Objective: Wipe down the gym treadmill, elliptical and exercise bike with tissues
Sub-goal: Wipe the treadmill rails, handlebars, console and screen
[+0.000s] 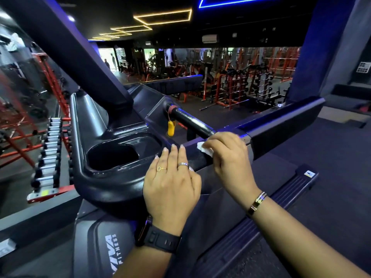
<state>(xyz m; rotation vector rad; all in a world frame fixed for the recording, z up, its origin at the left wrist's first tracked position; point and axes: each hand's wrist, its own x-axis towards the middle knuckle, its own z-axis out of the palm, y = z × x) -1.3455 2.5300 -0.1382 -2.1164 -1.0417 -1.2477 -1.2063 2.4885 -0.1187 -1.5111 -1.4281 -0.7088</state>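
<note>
A crumpled white tissue (204, 149) sits pressed on the dark arm of the treadmill (96, 237), just where the side handrail (281, 125) meets the console (96, 177), pinched under the curled fingers of your right hand (226, 157). Your left hand (170, 183) lies flat on the console's rounded rim beside the cup holder (112, 155), fingers straight and holding nothing. To do this pass well, spread the wad so more of it meets the surface. Draw it along the rail in long overlapping strokes and curl it round to the underside, where palms likely grip. The front grip bar (192, 121) lies just beyond. Work round the yellow safety key (171, 128) hanging at its left end rather than tugging it loose. The elliptical and bike, not identifiable here, probably wait their turn.
</note>
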